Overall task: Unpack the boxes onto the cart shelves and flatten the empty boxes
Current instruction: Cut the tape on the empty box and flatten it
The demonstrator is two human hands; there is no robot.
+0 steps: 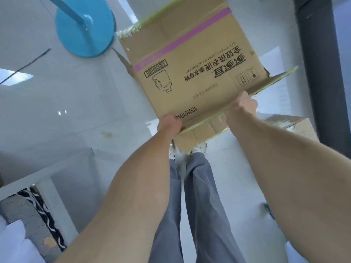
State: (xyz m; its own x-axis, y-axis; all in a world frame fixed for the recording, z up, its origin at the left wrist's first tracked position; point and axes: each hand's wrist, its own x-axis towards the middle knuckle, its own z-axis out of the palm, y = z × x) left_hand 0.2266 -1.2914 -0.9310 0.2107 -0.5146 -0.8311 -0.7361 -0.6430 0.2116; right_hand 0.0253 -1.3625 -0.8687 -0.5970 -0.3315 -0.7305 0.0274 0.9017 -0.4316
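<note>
Cardboard box [191,73] looks emptied, flaps loose; left hand [169,125] and right hand [244,106] each grip its near edge. Flattening seemingly remains.

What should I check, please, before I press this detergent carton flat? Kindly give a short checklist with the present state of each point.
1. Left hand grips the laundry detergent carton at its near corner: ok.
2. Right hand grips the near edge: ok.
3. Near flaps open: ok.
4. Carton empty inside: cannot tell, interior hidden.
5. Far-end tape cut: cannot tell, only torn remains show.
6. Floor ahead free: not ok, blue round base and another cardboard box stand close by.
</note>
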